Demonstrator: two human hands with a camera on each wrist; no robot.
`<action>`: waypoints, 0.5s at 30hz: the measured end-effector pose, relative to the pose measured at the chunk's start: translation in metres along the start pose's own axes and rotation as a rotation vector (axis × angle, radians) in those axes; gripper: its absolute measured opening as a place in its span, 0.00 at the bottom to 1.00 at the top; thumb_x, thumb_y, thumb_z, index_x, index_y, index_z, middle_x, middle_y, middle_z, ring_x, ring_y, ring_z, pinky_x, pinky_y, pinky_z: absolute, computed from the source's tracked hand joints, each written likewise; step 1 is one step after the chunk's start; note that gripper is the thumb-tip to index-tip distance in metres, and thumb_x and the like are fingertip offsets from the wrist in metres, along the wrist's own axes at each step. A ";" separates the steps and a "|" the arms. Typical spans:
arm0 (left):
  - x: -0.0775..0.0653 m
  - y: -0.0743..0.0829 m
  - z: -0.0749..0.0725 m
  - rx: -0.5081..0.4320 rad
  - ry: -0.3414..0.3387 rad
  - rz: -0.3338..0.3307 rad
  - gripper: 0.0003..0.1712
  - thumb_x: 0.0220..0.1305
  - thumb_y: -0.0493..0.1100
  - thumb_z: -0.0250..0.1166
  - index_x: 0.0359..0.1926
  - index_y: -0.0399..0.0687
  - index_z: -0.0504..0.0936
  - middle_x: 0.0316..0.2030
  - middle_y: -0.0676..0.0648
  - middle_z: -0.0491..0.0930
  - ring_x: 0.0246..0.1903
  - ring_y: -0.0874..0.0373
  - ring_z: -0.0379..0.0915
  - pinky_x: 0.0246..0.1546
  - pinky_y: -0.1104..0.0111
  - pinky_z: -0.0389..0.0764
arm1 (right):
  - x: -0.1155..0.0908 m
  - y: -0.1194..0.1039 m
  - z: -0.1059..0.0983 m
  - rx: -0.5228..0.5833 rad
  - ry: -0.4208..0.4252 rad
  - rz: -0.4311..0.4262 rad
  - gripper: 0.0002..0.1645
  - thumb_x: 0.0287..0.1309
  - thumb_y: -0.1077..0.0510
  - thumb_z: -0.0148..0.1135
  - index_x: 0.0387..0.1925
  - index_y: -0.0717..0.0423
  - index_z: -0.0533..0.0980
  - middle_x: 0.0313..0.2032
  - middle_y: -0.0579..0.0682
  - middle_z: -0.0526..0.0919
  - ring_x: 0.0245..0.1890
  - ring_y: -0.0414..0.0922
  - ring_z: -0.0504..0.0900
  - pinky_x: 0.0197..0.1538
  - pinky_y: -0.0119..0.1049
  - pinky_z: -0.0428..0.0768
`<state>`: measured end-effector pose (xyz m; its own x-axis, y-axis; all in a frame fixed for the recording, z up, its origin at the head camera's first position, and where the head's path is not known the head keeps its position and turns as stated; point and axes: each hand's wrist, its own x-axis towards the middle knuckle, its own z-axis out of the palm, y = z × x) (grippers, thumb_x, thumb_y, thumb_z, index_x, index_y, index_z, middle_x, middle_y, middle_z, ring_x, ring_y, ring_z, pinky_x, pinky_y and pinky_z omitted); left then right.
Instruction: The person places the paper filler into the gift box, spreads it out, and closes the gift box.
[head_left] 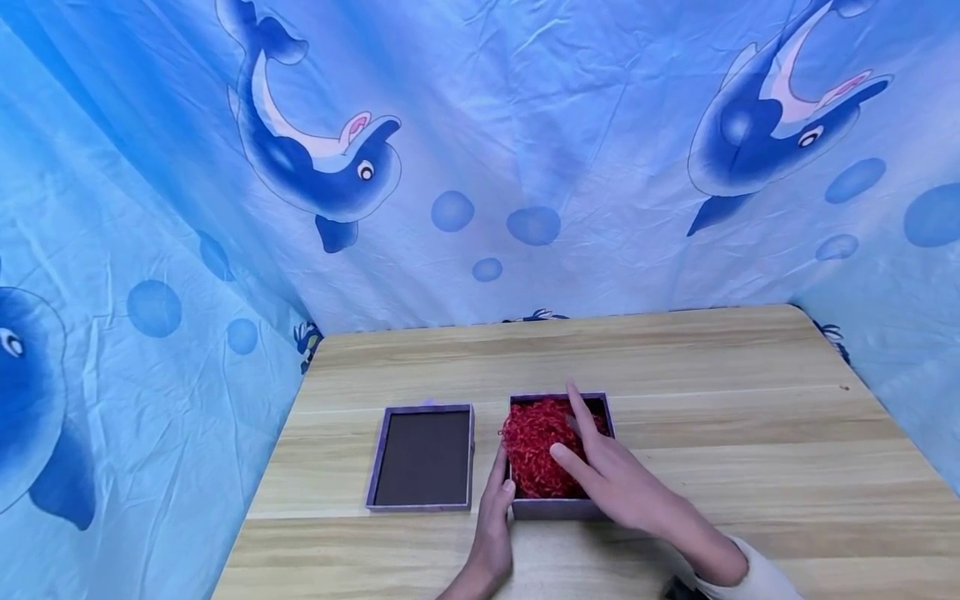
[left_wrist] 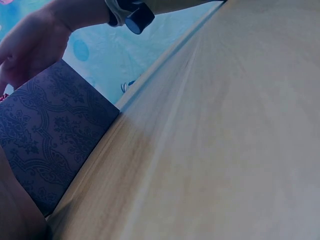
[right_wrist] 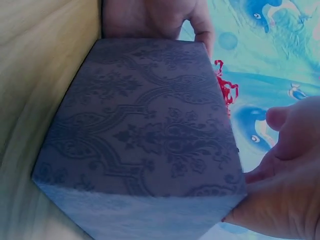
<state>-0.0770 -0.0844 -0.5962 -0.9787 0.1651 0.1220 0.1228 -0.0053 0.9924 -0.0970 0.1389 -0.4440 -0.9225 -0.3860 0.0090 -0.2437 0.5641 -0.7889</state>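
A purple patterned box (head_left: pixel 558 509) stands on the table, filled with crinkled red paper shreds (head_left: pixel 536 446). Against its left wall rests my left hand (head_left: pixel 492 529), fingers extended along the side and thumb near the rim. My right hand (head_left: pixel 622 483) reaches over the near right corner, index finger and thumb stretched out across the shreds. Something small and greyish beside that index finger is too unclear to name. The right wrist view shows the box's damask-like wall (right_wrist: pixel 150 115), with a few red strands (right_wrist: pixel 227 90) sticking out above the rim.
Left of the box lies a shallow purple-edged lid (head_left: pixel 423 458), its dark inside facing up. Both sit on a wood-grain table (head_left: pixel 720 400). Behind and at the sides hangs a blue cloth (head_left: pixel 600 108) printed with dolphins and bubbles.
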 end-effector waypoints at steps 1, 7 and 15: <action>0.000 0.001 0.000 -0.001 0.000 -0.001 0.39 0.89 0.54 0.40 0.92 0.51 0.46 0.90 0.50 0.43 0.88 0.56 0.36 0.80 0.78 0.42 | -0.001 0.000 -0.001 -0.002 0.004 -0.009 0.50 0.89 0.40 0.47 0.91 0.41 0.30 0.84 0.68 0.58 0.81 0.69 0.64 0.79 0.72 0.65; 0.000 0.002 0.000 -0.002 -0.002 -0.009 0.39 0.89 0.54 0.40 0.92 0.49 0.46 0.90 0.51 0.44 0.88 0.55 0.36 0.81 0.78 0.42 | -0.010 -0.005 -0.017 -0.071 0.073 -0.107 0.48 0.89 0.46 0.52 0.92 0.38 0.36 0.84 0.60 0.63 0.82 0.64 0.64 0.78 0.70 0.66; 0.000 0.001 0.000 -0.014 0.008 -0.026 0.40 0.88 0.54 0.41 0.91 0.44 0.45 0.90 0.47 0.43 0.88 0.54 0.36 0.80 0.80 0.42 | -0.005 -0.009 -0.014 -0.050 0.307 -0.194 0.51 0.85 0.58 0.56 0.92 0.40 0.39 0.76 0.59 0.78 0.70 0.64 0.81 0.68 0.70 0.79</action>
<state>-0.0766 -0.0845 -0.5949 -0.9828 0.1572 0.0965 0.0953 -0.0150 0.9953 -0.0947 0.1456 -0.4284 -0.9029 -0.2561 0.3453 -0.4299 0.5397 -0.7238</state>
